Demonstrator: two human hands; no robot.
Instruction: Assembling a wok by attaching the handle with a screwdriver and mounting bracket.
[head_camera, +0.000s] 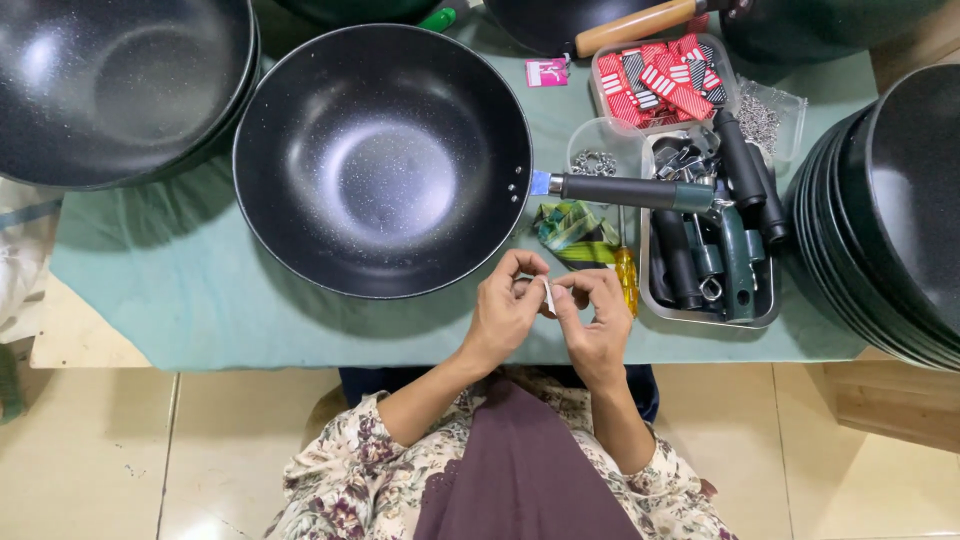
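A black speckled wok (382, 158) with a dark handle (632, 191) lies on the green cloth. Just below its rim, my left hand (505, 310) and my right hand (594, 318) meet over the table's front edge. Both pinch a small white piece (549, 294) between their fingertips. A yellow-handled screwdriver (626, 276) lies right beside my right hand. A green patterned wrapper (574, 232) sits just above my hands.
A metal tray (764, 313) of dark handles stands at the right. Behind it are a clear box of red tags (662, 80) and a bag of small metal parts (762, 122). Stacked black pans rest at the right edge (895, 210) and top left (115, 85).
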